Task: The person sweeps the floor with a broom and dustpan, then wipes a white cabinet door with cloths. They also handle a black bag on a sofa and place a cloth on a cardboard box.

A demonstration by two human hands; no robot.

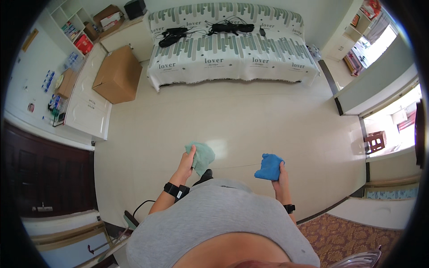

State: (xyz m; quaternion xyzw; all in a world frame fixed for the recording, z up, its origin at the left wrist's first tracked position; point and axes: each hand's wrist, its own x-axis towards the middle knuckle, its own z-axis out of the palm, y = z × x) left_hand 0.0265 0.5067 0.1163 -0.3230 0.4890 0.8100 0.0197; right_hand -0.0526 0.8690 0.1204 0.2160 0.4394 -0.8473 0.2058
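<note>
Near the middle of the view, my left hand [186, 164] is closed on a light green cloth [203, 156], with the thumb lying on top and the cloth spread to the right of it. Farther right, my right hand [282, 179] grips a folded blue cloth [269, 167] by its right edge, fingers mostly hidden behind it. The two cloths are apart, both held over the tiled floor [231, 124]. Black straps sit on both wrists.
A sofa with a patterned cover [214, 63] stands ahead, bearing black cables and bags. At left are a cardboard box [119, 75] and a white cabinet [88, 110]. A doorway opens at right, with a brown plastic stool [376, 142]. A patterned carpet [348, 238] lies at lower right.
</note>
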